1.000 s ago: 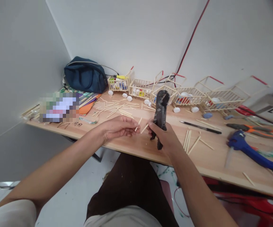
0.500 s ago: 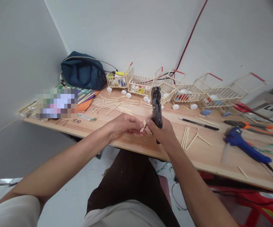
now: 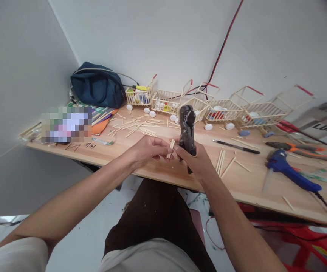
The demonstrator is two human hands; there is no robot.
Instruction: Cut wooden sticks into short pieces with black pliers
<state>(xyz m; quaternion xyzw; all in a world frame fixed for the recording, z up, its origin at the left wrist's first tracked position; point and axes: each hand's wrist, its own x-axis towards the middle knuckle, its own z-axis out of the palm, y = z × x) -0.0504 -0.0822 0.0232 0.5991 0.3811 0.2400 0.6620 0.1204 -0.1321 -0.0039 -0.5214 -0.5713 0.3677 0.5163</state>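
Note:
Between the thumb and fingers of my left hand is a pair of short wooden sticks, held upright above the front of the table. My right hand is wrapped round a dark metal hand cutter whose head points up and away from me. The right thumb and fingertips come close to the short sticks; whether they touch them I cannot tell. Several longer wooden sticks lie just right of my right hand. More loose sticks are scattered beyond my left hand.
Miniature stick-built shopping carts line the back by the wall. On the right lie a black pen, orange-handled pliers and a blue glue gun. A dark blue bag sits at the back left.
The short sticks have turned more upright in my left fingers. The cutter has tilted slightly, its head shifting a little left. The whole view has moved slightly.

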